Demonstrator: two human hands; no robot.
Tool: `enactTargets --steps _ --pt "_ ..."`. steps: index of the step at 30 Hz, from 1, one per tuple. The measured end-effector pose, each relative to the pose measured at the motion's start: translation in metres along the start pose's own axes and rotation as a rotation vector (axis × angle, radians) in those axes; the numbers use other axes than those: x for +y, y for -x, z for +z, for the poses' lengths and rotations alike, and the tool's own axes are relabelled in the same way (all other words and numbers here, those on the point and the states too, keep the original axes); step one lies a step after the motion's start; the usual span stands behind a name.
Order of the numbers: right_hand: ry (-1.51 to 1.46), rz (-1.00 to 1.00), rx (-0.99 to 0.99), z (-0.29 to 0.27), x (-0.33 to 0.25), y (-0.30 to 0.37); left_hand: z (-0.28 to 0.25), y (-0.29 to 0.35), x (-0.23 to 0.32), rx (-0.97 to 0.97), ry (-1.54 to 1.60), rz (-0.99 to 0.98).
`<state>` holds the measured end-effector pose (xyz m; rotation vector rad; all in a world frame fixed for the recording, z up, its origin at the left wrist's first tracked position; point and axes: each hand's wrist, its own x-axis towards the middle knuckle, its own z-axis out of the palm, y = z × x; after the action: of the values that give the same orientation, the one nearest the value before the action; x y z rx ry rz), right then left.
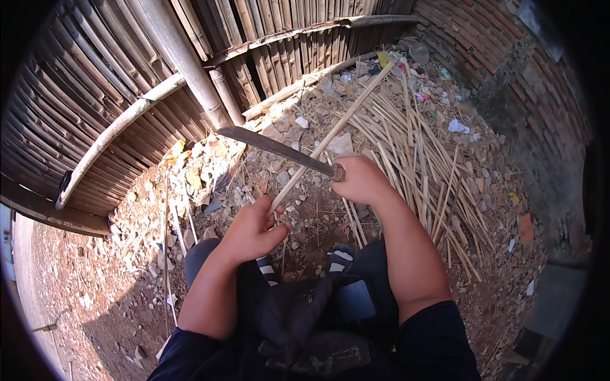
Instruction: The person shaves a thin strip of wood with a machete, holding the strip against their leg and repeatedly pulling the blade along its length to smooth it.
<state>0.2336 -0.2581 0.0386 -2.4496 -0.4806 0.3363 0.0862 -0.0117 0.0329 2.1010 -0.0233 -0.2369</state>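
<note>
left hand (253, 232): pinching bamboo strip (345, 122), lower end hidden | right hand (362, 180): gripping machete (279, 148), handle mostly covered | strip pile (422, 164): 3 o'clock

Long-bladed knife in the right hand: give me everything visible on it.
The long-bladed knife has a dark grey, metal-looking blade, straight for most of its length. It slants from the right hand, which grips the mostly hidden handle, toward the upper left, its far end overlapping a bamboo post in view. The blade crosses a pale strip; whether they touch is unclear.
</note>
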Motion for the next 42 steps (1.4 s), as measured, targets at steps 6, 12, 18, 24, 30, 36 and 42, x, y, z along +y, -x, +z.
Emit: enactTargets --steps 6,12,18,24,30,36,42 --pt "-0.151 0.139 0.084 -0.009 0.044 -0.01 0.004 0.0 0.015 0.056 -0.135 0.039" --pt "0.015 0.101 -0.102 -0.009 0.002 0.0 0.01 0.004 0.011 0.103 -0.284 0.053" --pt "0.027 0.094 0.003 0.001 0.022 -0.001 0.014 -0.001 0.012 0.085 -0.355 0.039" --pt "0.204 0.087 -0.133 -0.004 0.005 0.008 0.01 -0.006 0.016 -0.001 -0.243 -0.043" --pt "0.245 0.077 -0.225 0.0 -0.005 0.007 0.008 -0.006 0.003 0.005 -0.083 -0.098" --pt "-0.058 0.168 -0.085 0.007 0.028 -0.006 0.015 -0.011 -0.004 0.079 -0.109 -0.091" --pt "-0.002 0.097 -0.146 0.01 0.031 -0.011 0.014 -0.005 0.012 0.09 -0.153 -0.115"
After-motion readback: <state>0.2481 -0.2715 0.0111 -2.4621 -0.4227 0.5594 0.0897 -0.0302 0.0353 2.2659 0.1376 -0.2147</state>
